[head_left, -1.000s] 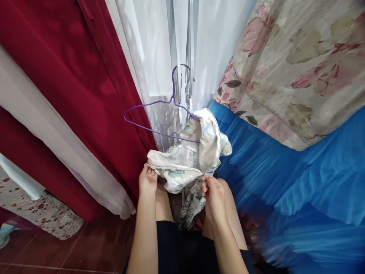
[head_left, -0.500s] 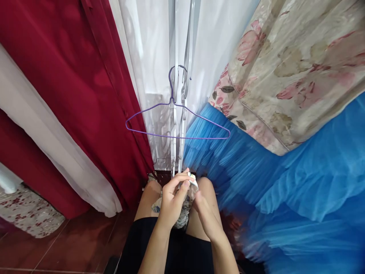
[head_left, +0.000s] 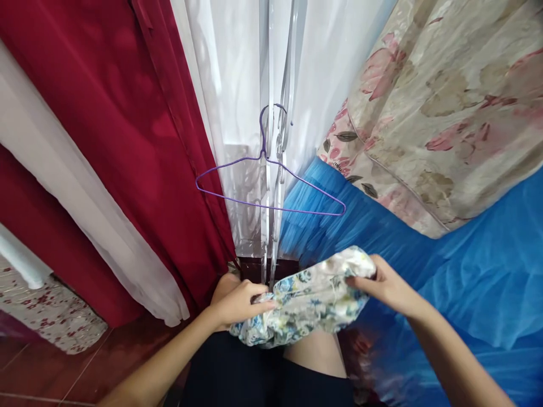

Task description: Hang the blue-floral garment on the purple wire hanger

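Note:
A white cloth (head_left: 314, 299) with blue and yellow flowers is stretched between my hands above my lap; its folds hide whether it is a garment. My left hand (head_left: 241, 304) grips its left end, thumb on top, with some cloth bunched below. At its upper right end, my right hand (head_left: 384, 282) pinches the cloth between thumb and fingers. Beyond the cloth, a bare purple hanger (head_left: 271, 207) hangs by its hook on a white metal stand (head_left: 268, 237), touched by neither hand.
Dark red curtain-like fabric (head_left: 127, 141) hangs on the left, with white fabric (head_left: 229, 73) behind the stand. To the right are a cream floral cloth (head_left: 458, 124) and blue ruffled tulle (head_left: 424, 288). Red floor tiles (head_left: 97, 367) show at lower left.
My hands have moved apart, the right one farther to the right. The floral cloth, bunched up between them before, is now spread out wide. The view has shifted slightly.

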Action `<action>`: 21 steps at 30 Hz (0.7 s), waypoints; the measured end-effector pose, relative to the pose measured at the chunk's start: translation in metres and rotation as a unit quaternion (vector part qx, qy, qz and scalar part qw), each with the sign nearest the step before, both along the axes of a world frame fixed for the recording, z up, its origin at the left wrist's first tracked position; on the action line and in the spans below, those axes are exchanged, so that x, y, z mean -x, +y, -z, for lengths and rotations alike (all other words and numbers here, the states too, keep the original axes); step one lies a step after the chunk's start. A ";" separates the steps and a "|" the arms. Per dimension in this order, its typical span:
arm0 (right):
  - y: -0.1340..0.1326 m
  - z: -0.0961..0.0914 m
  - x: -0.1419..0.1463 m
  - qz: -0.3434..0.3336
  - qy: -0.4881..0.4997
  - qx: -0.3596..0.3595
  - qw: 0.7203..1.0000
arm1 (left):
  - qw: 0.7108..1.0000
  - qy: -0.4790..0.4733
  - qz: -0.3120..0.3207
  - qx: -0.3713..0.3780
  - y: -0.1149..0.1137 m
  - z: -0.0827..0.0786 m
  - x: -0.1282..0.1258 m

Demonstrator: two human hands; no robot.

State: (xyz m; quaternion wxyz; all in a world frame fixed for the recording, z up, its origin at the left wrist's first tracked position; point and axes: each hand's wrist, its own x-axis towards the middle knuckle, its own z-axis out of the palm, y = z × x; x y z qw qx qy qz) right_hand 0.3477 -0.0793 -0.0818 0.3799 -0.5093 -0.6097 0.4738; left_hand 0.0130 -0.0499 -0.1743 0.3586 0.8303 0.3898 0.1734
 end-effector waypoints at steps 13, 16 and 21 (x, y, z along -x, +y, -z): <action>0.180 -0.090 0.023 0.095 0.086 -0.127 0.984 | 0.952 -0.131 -0.152 -0.230 0.044 -0.123 0.021; 0.175 -0.092 0.049 -0.025 0.122 -0.031 0.992 | 0.938 -0.132 -0.227 -0.226 0.062 -0.121 0.053; 0.146 -0.096 0.058 -0.094 0.182 0.019 0.979 | 0.934 0.042 -0.190 -0.301 0.098 -0.104 0.131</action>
